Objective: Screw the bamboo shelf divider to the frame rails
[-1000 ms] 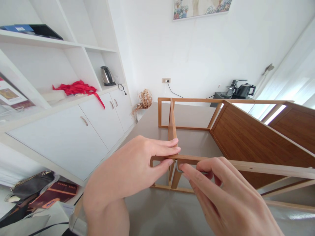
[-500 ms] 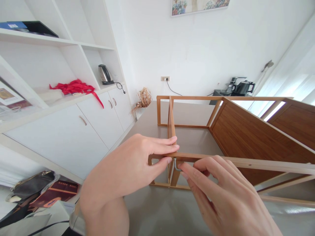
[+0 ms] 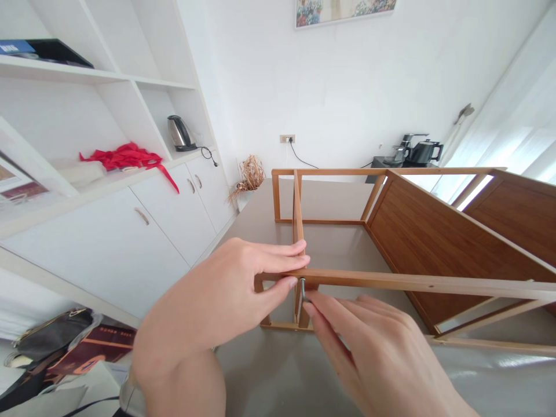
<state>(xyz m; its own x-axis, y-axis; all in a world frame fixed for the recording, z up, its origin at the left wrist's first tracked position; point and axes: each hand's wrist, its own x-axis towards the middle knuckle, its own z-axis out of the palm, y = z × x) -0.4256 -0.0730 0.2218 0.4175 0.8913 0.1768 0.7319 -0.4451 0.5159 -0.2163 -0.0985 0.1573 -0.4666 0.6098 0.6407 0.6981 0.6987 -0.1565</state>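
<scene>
A wooden shelf frame lies on its side on a grey tabletop. My left hand grips the corner where a narrow shelf panel meets the near rail, fingers over the panel and thumb against the rail's front. My right hand pinches the free arm of a small L-shaped hex key between thumb and forefinger. The key's other end meets the rail just beside my left thumb. Whatever fastener it sits in is hidden.
White cabinets and shelves line the left side, holding an electric kettle and red ribbon. Dried plants stand beyond the table. A black kettle is at the back right. Bags lie lower left.
My right hand has turned the hex key, its free arm swinging in toward the left, and its other fingers have closed up. My left hand keeps its hold. The view has shifted slightly.
</scene>
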